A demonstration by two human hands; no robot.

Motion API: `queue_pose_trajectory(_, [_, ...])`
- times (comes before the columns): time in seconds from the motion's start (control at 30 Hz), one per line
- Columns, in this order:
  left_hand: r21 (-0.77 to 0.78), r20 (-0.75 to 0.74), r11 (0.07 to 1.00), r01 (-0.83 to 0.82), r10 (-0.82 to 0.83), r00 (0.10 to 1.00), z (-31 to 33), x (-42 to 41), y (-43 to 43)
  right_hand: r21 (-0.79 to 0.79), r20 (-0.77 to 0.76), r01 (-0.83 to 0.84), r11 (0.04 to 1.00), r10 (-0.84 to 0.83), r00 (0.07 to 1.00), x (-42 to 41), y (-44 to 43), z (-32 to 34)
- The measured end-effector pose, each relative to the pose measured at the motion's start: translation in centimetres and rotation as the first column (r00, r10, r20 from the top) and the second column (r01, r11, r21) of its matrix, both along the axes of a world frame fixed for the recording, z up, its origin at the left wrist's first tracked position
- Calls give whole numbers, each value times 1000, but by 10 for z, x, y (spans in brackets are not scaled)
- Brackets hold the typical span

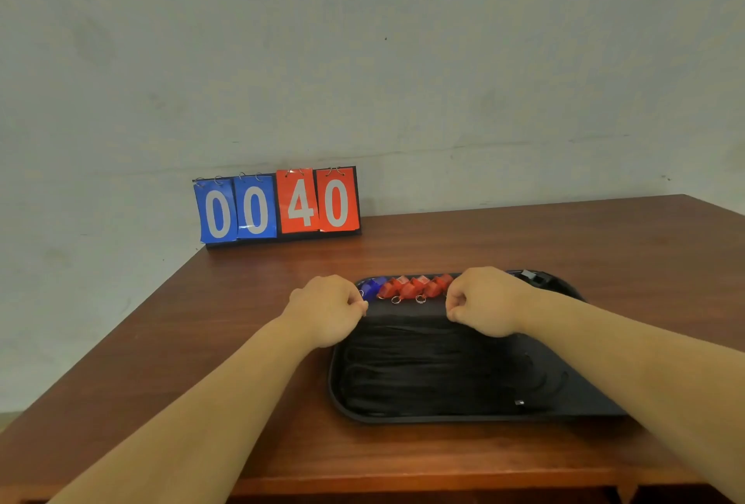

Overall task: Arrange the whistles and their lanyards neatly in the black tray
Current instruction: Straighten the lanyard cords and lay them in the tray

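A black tray (336, 390) lies on the brown table. Along its far edge stands a row of whistles: a blue whistle (373, 286) at the left, then red whistles (415, 286), and a black whistle (532, 277) at the far right. Black lanyards (423, 374) lie folded in loops across the tray floor. My left hand (328, 308) rests at the tray's far-left corner, fingers pinched. My right hand (481, 302) sits over the row's right part, fingers also pinched. Whether either hand pinches a black cord I cannot tell.
A flip scoreboard (278, 207) showing 00 in blue and 40 in red stands at the table's back edge against the wall. The brown table (225, 302) ends close in front of the tray and at the left.
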State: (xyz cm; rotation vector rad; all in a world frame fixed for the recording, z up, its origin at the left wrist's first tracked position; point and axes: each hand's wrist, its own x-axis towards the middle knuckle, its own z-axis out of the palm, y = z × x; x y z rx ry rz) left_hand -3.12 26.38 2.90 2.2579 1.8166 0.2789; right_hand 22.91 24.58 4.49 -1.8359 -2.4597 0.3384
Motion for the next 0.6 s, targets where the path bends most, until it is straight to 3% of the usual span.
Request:
queue_pose_trajectory(0.33, [29,157,999,20,-24,987,-13,3,-19,-3,46,-17,1000,17,999,11,-15,4])
queue_pose_trajectory(0.6, [41,157,999,29,-35,987,-11,6,-31,80,-33,48,996,-45,998,42,-35,10])
